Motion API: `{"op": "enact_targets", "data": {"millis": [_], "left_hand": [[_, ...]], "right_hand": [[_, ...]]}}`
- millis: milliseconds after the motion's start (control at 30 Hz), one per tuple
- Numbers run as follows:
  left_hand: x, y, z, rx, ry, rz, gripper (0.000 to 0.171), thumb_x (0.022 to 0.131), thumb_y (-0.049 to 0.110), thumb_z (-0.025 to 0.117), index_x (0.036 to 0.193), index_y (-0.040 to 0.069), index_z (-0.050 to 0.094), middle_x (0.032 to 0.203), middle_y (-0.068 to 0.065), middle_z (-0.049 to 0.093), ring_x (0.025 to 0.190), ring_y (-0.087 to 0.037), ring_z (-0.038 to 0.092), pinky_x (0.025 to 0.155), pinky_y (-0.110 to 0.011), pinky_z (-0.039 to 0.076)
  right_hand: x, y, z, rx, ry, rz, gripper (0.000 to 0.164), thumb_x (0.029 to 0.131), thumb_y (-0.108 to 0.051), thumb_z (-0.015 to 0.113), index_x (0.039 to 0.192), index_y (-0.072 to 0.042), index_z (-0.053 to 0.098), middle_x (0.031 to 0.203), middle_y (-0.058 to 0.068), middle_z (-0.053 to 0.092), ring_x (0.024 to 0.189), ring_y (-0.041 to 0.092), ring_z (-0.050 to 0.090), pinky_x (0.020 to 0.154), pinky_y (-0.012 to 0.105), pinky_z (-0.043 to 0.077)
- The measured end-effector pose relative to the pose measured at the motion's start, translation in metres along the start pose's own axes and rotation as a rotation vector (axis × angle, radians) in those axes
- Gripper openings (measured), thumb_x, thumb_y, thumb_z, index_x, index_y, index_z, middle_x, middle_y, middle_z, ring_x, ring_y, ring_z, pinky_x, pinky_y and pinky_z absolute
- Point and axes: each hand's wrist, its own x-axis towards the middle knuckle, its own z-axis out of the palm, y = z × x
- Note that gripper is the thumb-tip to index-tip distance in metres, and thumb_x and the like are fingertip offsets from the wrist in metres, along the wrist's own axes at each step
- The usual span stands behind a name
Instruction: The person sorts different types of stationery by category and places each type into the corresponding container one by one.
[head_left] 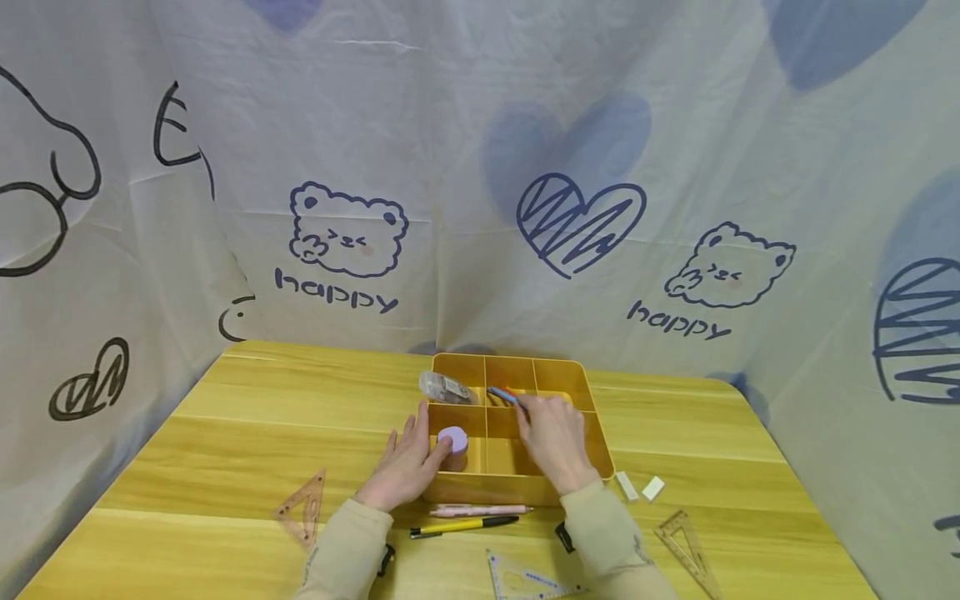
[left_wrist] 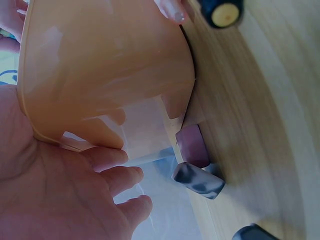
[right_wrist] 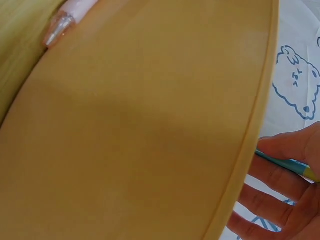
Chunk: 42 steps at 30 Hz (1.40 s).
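Note:
A yellow divided storage box [head_left: 517, 487] stands on the table. My left hand [head_left: 405, 462] lies at its front left corner, fingers extended along the outside wall. The left thumb reaches over the rim and appears to touch a round lilac-topped item [head_left: 452, 434] in the front left compartment. In the left wrist view, the left fingers [left_wrist: 122, 180] are spread beside the wall. My right hand [head_left: 555, 437] pinches a slim blue pen [head_left: 501, 394] over the back middle compartment. Part of that pen [right_wrist: 285, 162] shows between thumb and fingers in the right wrist view.
A clear packet [head_left: 447, 388] leans in the back left compartment. In front of the box lie a pink pen [head_left: 480, 510] and a yellow-black pen [head_left: 465, 526]. Two white erasers [head_left: 626, 486] lie right of it. Set squares [head_left: 303, 508] are spread around the near table; a patterned curtain hangs behind.

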Motion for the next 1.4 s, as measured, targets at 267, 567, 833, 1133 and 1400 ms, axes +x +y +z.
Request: {"op": "enact_targets", "data": {"millis": [267,567,833,1133,1400], "left_hand": [[0.0,-0.001,0.001,-0.001,-0.002,0.0,0.075,0.109,0.031,0.042,0.158,-0.01,0.003,0.166,-0.03,0.011,0.155,-0.048,0.012,0.125,-0.065,0.003],[0.0,-0.001,0.001,-0.008,-0.002,-0.004,0.074,0.109,0.03,0.042,0.157,-0.01,0.004,0.166,-0.031,0.011,0.155,-0.048,0.011,0.125,-0.065,0.002],[0.0,-0.001,0.001,-0.003,-0.003,-0.007,0.074,0.109,0.031,0.042,0.157,-0.011,0.004,0.166,-0.031,0.011,0.155,-0.048,0.012,0.125,-0.064,0.003],[0.0,0.0,0.0,-0.009,-0.006,-0.005,0.074,0.109,0.03,0.041,0.157,-0.01,0.003,0.166,-0.031,0.01,0.155,-0.048,0.011,0.125,-0.064,0.002],[0.0,-0.001,0.0,-0.007,0.001,-0.003,0.074,0.109,0.03,0.042,0.157,-0.011,0.003,0.165,-0.032,0.011,0.154,-0.049,0.012,0.125,-0.065,0.002]], "right_hand": [[0.002,-0.001,0.006,-0.036,-0.026,-0.009,0.013,0.094,-0.02,0.072,0.083,-0.013,0.075,0.055,0.003,0.054,0.045,0.016,0.038,0.039,0.027,0.024],[0.002,-0.001,0.012,-0.047,-0.04,-0.014,0.01,0.093,-0.018,0.071,0.086,-0.015,0.077,0.055,0.004,0.055,0.045,0.016,0.038,0.038,0.027,0.025],[0.003,-0.002,0.014,-0.044,-0.078,0.002,0.014,0.094,-0.018,0.07,0.08,-0.015,0.072,0.056,0.003,0.054,0.046,0.017,0.039,0.039,0.028,0.025],[-0.009,0.003,0.002,0.146,0.077,0.009,0.017,0.092,-0.019,0.073,0.106,-0.011,0.079,0.094,0.008,0.08,0.064,0.023,0.069,0.046,0.033,0.048],[-0.041,0.042,-0.012,0.588,0.397,0.111,0.015,0.089,0.007,0.066,0.1,0.005,0.077,0.095,0.018,0.078,0.084,0.015,0.075,0.078,0.017,0.058]]}}
